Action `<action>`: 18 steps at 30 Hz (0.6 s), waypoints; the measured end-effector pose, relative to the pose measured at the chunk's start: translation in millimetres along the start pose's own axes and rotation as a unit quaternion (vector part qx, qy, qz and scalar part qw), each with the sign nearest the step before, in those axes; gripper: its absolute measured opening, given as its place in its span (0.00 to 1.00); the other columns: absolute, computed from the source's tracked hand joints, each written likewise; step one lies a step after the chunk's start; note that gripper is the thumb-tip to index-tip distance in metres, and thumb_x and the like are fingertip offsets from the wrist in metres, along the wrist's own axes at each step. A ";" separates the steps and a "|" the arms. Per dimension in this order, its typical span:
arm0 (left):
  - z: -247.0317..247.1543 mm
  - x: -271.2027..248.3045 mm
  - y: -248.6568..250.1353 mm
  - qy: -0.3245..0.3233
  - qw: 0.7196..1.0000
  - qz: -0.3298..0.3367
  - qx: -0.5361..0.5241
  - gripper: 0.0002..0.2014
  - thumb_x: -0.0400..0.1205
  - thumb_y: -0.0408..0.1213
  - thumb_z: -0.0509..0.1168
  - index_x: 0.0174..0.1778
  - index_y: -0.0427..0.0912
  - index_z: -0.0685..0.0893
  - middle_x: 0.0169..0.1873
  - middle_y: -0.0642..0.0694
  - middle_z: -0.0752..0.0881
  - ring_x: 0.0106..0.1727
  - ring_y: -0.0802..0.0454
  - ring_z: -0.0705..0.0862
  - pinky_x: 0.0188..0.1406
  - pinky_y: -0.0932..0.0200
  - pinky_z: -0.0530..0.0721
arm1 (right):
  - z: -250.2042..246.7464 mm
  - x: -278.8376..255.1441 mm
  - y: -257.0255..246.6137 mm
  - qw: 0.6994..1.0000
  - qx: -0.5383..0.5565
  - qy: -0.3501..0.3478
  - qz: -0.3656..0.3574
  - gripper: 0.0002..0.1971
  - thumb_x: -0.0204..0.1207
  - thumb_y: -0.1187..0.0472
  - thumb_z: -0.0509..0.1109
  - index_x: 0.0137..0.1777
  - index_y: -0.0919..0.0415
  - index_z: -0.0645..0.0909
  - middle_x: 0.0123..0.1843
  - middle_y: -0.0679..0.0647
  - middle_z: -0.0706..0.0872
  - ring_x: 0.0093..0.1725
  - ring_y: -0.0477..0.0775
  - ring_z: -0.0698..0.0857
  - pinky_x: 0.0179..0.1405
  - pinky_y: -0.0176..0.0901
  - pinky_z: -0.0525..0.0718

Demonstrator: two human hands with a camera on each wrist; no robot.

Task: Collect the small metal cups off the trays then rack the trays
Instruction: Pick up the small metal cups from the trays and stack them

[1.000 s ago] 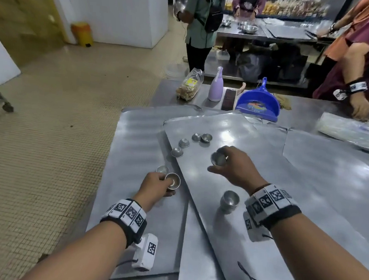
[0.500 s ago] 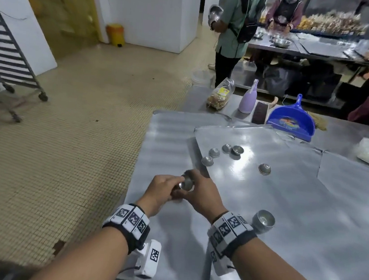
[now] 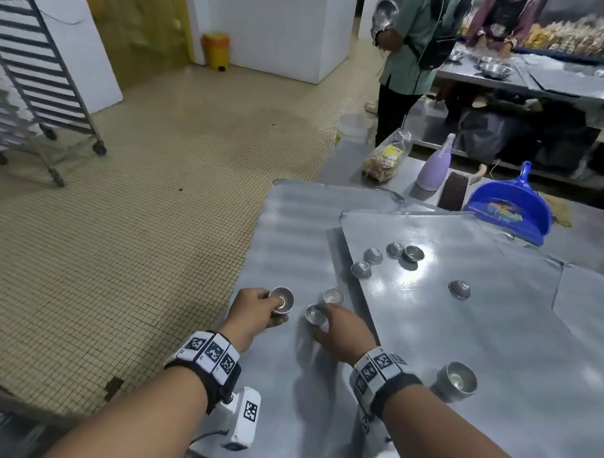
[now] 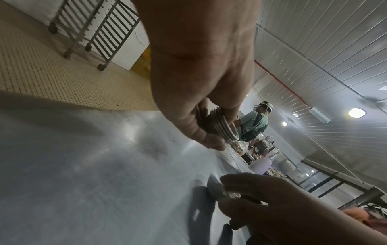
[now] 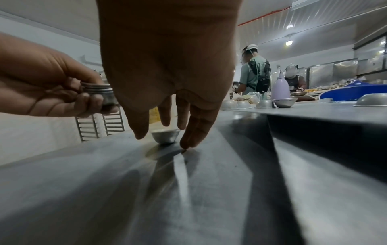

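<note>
The hands, pressed together over one cup half a second ago, have parted: the left hand [image 3: 256,310] now holds a nested stack of cups [image 3: 281,299] off to the left, fingers and thumb curled round it, while the right hand [image 3: 345,331] hangs over a single cup [image 3: 314,314] on the lower tray [image 3: 286,227]. In the right wrist view its fingers [image 5: 195,131] are spread and point down around that cup, one tip at the tray surface; none yet clamps the metal, so the hand is still unclosed. The left wrist view shows several rims ridged together in the stack [image 4: 223,127], so a good part of the collecting appears done. Another loose cup [image 3: 334,296] sits just beyond the right hand on the same tray. On the upper tray [image 3: 501,335], which overlaps the lower one, a cluster of four cups [image 3: 388,259] lies near the far corner, most of them upside down, a lone overturned cup [image 3: 459,289] lies to the right of it, and a second stack [image 3: 456,382] stands near the right forearm. By this count seven loose cups remain, plus that stack to fetch. Neither tray has been lifted, and the wheeled rack [image 3: 27,73] stands well apart across the tiled floor, so the racking looks wholly ahead.
</note>
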State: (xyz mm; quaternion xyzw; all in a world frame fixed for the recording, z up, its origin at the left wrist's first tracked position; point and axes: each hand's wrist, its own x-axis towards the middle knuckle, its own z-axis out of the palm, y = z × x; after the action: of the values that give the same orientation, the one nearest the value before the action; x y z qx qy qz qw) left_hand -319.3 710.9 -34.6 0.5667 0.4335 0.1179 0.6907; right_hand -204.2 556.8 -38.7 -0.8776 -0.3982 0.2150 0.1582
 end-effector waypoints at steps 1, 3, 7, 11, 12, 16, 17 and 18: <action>-0.2 0.7 -0.1 -0.003 1.000 -0.002 0.001 0.06 0.83 0.23 0.66 0.50 0.22 0.85 0.41 0.31 0.87 0.30 0.44 0.90 0.30 0.61 0.89 | 2.2 3.0 -0.6 1.000 -0.010 -0.011 0.000 0.22 0.79 0.54 0.67 0.73 0.48 0.78 0.72 0.54 0.82 0.67 0.61 0.82 0.65 0.48 0.79; -1.3 3.1 -1.3 -0.004 1.000 -0.002 0.004 0.08 0.83 0.23 0.66 0.52 0.19 0.84 0.42 0.31 0.86 0.29 0.44 0.90 0.31 0.61 0.90 | 6.7 9.7 -0.4 0.999 -0.018 -0.025 0.010 0.24 0.78 0.56 0.67 0.76 0.47 0.77 0.73 0.55 0.80 0.68 0.62 0.82 0.66 0.48 0.79; -5.1 5.0 -3.4 -0.010 1.000 0.005 0.010 0.04 0.83 0.23 0.66 0.45 0.25 0.85 0.41 0.32 0.85 0.29 0.43 0.90 0.32 0.61 0.90 | 11.9 18.9 1.4 0.999 -0.025 -0.030 0.017 0.22 0.77 0.54 0.68 0.72 0.50 0.79 0.70 0.58 0.80 0.64 0.64 0.84 0.60 0.47 0.80; -6.7 7.0 -6.0 -0.012 1.000 0.007 0.017 0.05 0.82 0.24 0.66 0.41 0.28 0.84 0.39 0.33 0.85 0.30 0.44 0.91 0.30 0.62 0.88 | 13.4 24.5 1.0 0.997 -0.057 -0.042 0.011 0.13 0.79 0.54 0.67 0.60 0.55 0.86 0.65 0.59 0.81 0.59 0.66 0.86 0.58 0.49 0.83; -6.6 7.9 -6.5 -0.013 1.000 0.006 0.015 0.06 0.82 0.23 0.66 0.40 0.28 0.84 0.39 0.33 0.85 0.30 0.43 0.90 0.30 0.62 0.88 | 13.7 25.1 0.2 0.997 -0.065 -0.044 0.006 0.12 0.78 0.54 0.67 0.57 0.56 0.86 0.63 0.58 0.81 0.57 0.65 0.86 0.57 0.50 0.84; -5.3 12.0 -8.0 -0.015 1.000 0.004 0.016 0.06 0.82 0.23 0.66 0.38 0.29 0.84 0.38 0.34 0.85 0.33 0.42 0.90 0.30 0.62 0.87 | 17.1 27.3 -1.4 0.997 -0.071 -0.043 0.004 0.08 0.73 0.55 0.66 0.42 0.58 0.83 0.55 0.51 0.83 0.50 0.61 0.86 0.48 0.47 0.86; -4.9 13.1 -8.6 -0.017 1.000 0.001 0.019 0.05 0.82 0.24 0.66 0.40 0.29 0.84 0.39 0.34 0.85 0.33 0.41 0.90 0.30 0.63 0.87 | 17.0 26.6 -2.6 0.996 -0.069 -0.047 0.008 0.08 0.72 0.55 0.65 0.40 0.59 0.82 0.52 0.52 0.85 0.48 0.62 0.86 0.46 0.47 0.86; -4.6 14.6 -9.6 -0.019 1.000 -0.003 0.022 0.04 0.82 0.24 0.66 0.42 0.28 0.85 0.39 0.34 0.85 0.34 0.41 0.91 0.29 0.63 0.87 | 16.3 25.7 -3.8 0.997 -0.068 -0.046 0.010 0.08 0.72 0.55 0.65 0.41 0.59 0.82 0.50 0.53 0.86 0.48 0.62 0.86 0.46 0.46 0.85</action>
State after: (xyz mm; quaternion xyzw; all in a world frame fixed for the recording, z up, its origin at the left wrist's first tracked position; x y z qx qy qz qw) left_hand -317.1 720.4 -49.7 0.5825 0.4244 0.0957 0.6866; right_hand -199.7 580.6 -57.4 -0.8795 -0.4096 0.2295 0.0774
